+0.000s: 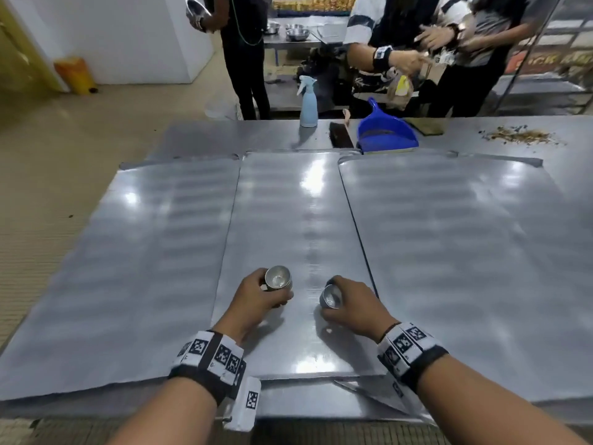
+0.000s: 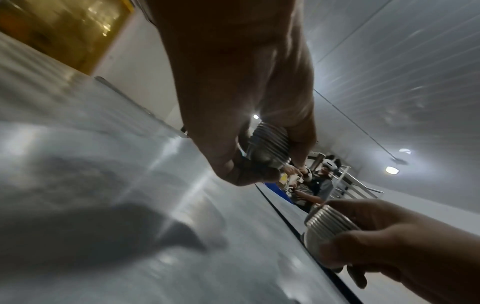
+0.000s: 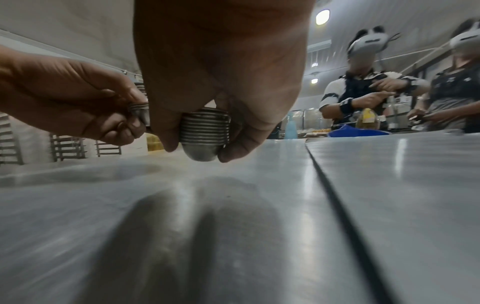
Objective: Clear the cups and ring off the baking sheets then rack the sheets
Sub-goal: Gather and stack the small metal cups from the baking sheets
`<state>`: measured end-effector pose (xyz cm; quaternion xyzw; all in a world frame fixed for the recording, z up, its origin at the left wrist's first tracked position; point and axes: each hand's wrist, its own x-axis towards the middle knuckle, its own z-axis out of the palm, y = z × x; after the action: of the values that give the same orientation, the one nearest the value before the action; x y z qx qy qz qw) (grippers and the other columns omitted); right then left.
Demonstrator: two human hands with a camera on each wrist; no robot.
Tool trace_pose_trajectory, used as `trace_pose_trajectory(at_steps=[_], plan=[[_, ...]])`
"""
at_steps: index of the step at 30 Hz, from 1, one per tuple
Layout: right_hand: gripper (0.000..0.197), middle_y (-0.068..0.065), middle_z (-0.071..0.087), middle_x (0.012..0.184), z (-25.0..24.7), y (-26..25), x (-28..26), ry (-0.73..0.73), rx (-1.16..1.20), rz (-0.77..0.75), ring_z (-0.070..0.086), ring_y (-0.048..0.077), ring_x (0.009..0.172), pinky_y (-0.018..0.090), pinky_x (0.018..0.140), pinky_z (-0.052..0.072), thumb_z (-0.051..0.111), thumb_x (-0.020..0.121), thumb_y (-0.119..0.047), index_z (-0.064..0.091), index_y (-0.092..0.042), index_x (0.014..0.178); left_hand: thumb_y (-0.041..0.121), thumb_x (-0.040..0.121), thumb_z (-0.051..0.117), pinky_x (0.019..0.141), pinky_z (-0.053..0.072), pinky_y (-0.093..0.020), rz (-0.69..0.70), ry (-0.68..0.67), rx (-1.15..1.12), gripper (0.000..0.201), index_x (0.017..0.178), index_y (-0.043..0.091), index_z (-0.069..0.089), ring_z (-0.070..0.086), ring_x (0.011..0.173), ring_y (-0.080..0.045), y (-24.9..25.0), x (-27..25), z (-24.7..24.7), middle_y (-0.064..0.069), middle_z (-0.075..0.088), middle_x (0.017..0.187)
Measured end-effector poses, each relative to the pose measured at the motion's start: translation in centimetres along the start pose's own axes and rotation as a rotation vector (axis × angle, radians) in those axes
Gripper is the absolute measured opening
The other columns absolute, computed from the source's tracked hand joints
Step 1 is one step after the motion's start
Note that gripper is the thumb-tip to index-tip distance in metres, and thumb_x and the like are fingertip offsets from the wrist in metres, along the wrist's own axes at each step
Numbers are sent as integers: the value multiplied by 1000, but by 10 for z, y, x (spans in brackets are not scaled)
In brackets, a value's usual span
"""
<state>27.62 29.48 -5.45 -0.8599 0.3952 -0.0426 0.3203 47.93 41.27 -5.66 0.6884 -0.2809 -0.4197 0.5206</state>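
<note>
Three flat baking sheets lie side by side on the steel table: left sheet (image 1: pixel 128 268), middle sheet (image 1: pixel 288 203), right sheet (image 1: pixel 449 252). Over the near part of the middle sheet my left hand (image 1: pixel 266 293) grips a nested stack of ribbed metal cups (image 1: pixel 278 277) (image 2: pixel 269 144), mouth up. Beside it my right hand (image 1: pixel 349 303) grips a second stack of cups (image 1: pixel 330 296) (image 3: pixel 205 133), lifted a little off the sheet. Each wrist view also shows the other hand's cups (image 2: pixel 330 228) (image 3: pixel 140 111). No ring is in view.
Along the table's far edge stand a pale blue spray bottle (image 1: pixel 308 102), a brush (image 1: pixel 340 134) and a blue dustpan (image 1: pixel 386 130); crumbs (image 1: pixel 519 134) lie at far right. Several people stand behind the table. A yellow bin (image 1: pixel 75 75) sits on the floor at left.
</note>
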Motion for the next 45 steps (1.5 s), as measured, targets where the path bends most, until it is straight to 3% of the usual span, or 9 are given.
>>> trace_pose_trajectory(at_steps=[5, 9, 14, 17, 24, 30, 36, 42, 45], plan=[[48, 0, 70, 95, -38, 44, -36, 121, 57, 109, 64, 21, 85, 31, 72, 50, 75, 72, -38, 57, -24, 113, 8, 77, 84, 75, 59, -32, 25, -138, -18, 36, 108, 20, 69, 71, 85, -16, 11, -3, 67, -2, 76, 96], [46, -4, 71, 98, -68, 85, -69, 225, 88, 197, 64, 18, 88, 27, 72, 46, 76, 70, -40, 61, -27, 112, 4, 81, 79, 74, 57, -31, 18, -283, 0, 33, 106, 23, 70, 68, 79, -12, 24, -6, 127, 6, 75, 87], [43, -6, 70, 94, -95, 133, -108, 313, 103, 348, 64, 17, 84, 33, 73, 53, 74, 67, -48, 60, -31, 104, 9, 71, 82, 76, 61, -31, 65, -454, 153, 38, 107, 17, 69, 71, 88, -17, 41, -3, 197, -4, 74, 99], [42, -5, 69, 94, -107, 157, -127, 357, 117, 434, 63, 18, 86, 30, 72, 50, 74, 67, -47, 60, -31, 103, 19, 68, 85, 74, 58, -27, 131, -554, 339, 44, 108, 23, 68, 71, 90, -15, 51, 3, 233, -1, 74, 102], [49, -3, 67, 99, -124, 204, -166, 470, 192, 647, 63, 19, 89, 27, 72, 47, 76, 67, -44, 60, -28, 110, 30, 66, 86, 76, 57, -38, 299, -772, 606, 36, 96, 25, 68, 70, 84, -14, 65, 24, 327, 4, 74, 91], [52, -5, 66, 99, -143, 234, -213, 578, 218, 816, 64, 16, 89, 25, 72, 48, 72, 71, -48, 57, -28, 117, 36, 65, 83, 63, 58, -33, 437, -927, 734, 29, 85, 23, 67, 70, 73, -15, 74, 13, 411, 5, 72, 77], [43, -8, 65, 91, -157, 260, -265, 652, 228, 905, 64, 13, 79, 34, 71, 57, 71, 70, -48, 58, -32, 108, 34, 70, 84, 56, 39, -18, 564, -1009, 803, 35, 96, 17, 68, 61, 76, -8, 77, -16, 479, 6, 69, 85], [44, -10, 67, 93, -185, 311, -320, 712, 277, 852, 65, 10, 79, 33, 71, 59, 77, 73, -41, 59, -29, 112, 29, 71, 81, 57, 38, -15, 594, -1014, 813, 28, 92, 22, 65, 61, 73, -3, 72, -54, 549, 10, 67, 81], [46, -9, 66, 95, -202, 344, -347, 707, 299, 812, 66, 9, 78, 30, 68, 59, 78, 74, -42, 55, -31, 112, 24, 72, 81, 62, 41, -18, 565, -992, 797, 34, 100, 24, 63, 62, 78, -5, 70, -76, 583, 8, 68, 91]])
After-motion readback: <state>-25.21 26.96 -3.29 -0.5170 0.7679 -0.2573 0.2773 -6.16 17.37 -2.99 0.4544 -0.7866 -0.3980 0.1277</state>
